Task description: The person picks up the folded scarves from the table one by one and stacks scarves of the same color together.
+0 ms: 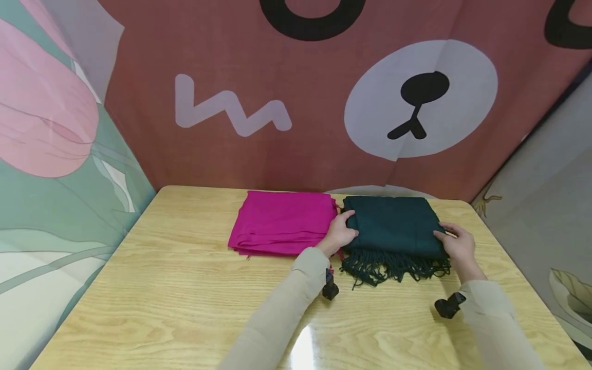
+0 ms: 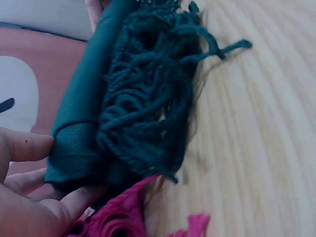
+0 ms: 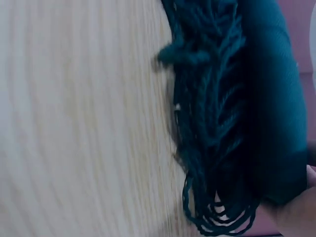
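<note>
A folded dark green scarf [image 1: 393, 223] with a fringe along its near side lies on the right part of the table. At its left end my left hand [image 1: 339, 235] grips the edge; in the left wrist view the left hand [image 2: 29, 207] has its thumb on one face and fingers tucked against the other. My right hand [image 1: 459, 245] holds the opposite end. Only a bit of the right hand [image 3: 298, 212] shows at the corner of the right wrist view, beside the green scarf [image 3: 274, 108]. Immediately left lies a folded magenta scarf [image 1: 282, 221], partly behind my left hand.
The wooden table [image 1: 185, 308] has its back edge against a reddish-brown curtain [image 1: 222, 164] printed with a bear face. Printed cloth also hangs at both sides. Small black cameras sit at both wrists. Magenta fringe [image 2: 197, 224] lies close to the green scarf's left end.
</note>
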The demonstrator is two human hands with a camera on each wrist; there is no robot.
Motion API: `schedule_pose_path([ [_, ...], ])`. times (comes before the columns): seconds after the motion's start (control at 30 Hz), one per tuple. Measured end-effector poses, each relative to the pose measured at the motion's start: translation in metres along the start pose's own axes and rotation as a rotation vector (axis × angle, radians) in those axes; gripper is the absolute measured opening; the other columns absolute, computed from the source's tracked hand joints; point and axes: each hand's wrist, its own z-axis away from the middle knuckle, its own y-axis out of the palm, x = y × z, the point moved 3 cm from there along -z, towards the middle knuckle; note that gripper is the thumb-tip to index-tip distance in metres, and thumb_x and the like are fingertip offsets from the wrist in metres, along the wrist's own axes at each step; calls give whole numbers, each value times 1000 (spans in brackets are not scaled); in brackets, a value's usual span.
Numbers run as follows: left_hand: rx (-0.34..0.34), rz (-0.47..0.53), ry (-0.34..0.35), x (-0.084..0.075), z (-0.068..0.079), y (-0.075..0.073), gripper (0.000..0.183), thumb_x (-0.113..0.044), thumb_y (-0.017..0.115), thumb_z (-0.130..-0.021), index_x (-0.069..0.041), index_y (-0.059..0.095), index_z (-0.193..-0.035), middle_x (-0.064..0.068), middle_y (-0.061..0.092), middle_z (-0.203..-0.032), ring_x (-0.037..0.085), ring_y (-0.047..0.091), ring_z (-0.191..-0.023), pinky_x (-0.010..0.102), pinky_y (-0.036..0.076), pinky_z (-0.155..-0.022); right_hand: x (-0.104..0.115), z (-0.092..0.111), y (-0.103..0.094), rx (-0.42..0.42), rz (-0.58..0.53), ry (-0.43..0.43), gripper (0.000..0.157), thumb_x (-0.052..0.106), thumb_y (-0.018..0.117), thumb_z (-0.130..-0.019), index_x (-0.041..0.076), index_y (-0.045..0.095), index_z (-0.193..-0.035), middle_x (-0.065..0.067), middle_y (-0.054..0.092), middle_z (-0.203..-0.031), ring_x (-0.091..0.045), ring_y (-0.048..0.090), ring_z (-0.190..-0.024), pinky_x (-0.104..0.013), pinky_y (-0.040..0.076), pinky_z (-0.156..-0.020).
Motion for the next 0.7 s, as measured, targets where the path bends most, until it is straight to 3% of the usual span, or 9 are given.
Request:
schedule_pose_path([
  [0.13,36,36,-2,-2,9,-8,50,0,61,-84,-8,48,-131,10,43,-135,22,39,-124,34,42,-90,-10,-4,-4,-131,-51,0,41,28,61,-87,12,56,-125,1,53,-118,-8,50,-99,-14,43,-75],
  [0.2,52,52,5,-2,13,-13,44,-3,61,-85,-8,53,-128,10,47,-131,21,45,-118,32,45,-86,-24,-13,-6,-168,-94,-22,38,34,64,-84,18,62,-118,11,56,-106,0,49,-90,-12,40,-71],
  [0.27,78,72,7,-4,19,-17,38,-6,60,-87,-9,55,-124,10,49,-127,21,52,-105,31,48,-80,-40,-25,-9,-198,-159,-51,40,40,66,-81,20,64,-115,16,57,-100,2,49,-89,-12,38,-71],
  [0.4,119,119,63,-2,24,-23,32,-11,59,-89,-9,57,-121,8,54,-114,16,58,-82,28,51,-67,-62,-39,-12,-221,-352,-96,42,38,71,-76,16,67,-111,11,62,-98,-2,52,-89,-13,37,-74],
  [0.47,141,138,81,-3,28,-26,31,-10,57,-89,-6,57,-120,9,55,-109,17,59,-82,30,52,-68,-67,-41,-13,-205,-497,-138,37,28,73,-76,10,68,-108,7,64,-96,-4,57,-87,-12,42,-74],
  [0.5,148,140,97,-3,29,-27,30,-10,57,-90,-5,57,-119,9,57,-105,17,59,-83,31,52,-68,-62,-35,-13,-157,-612,-164,30,21,71,-79,7,69,-105,4,65,-95,-5,59,-86,-14,45,-74],
  [0.6,164,100,135,-11,39,-32,27,-6,56,-89,0,59,-115,11,60,-99,25,61,-83,32,52,-67,-60,-31,-14,-70,-808,-248,23,7,68,-80,-2,67,-101,-5,67,-89,-14,65,-79,-21,51,-70],
  [0.7,167,41,217,-15,46,-37,23,-6,57,-89,3,62,-109,12,62,-92,30,62,-78,28,51,-60,-57,-22,-13,13,-875,-282,21,4,66,-82,-6,65,-101,-9,67,-87,-18,65,-79,-27,52,-70],
])
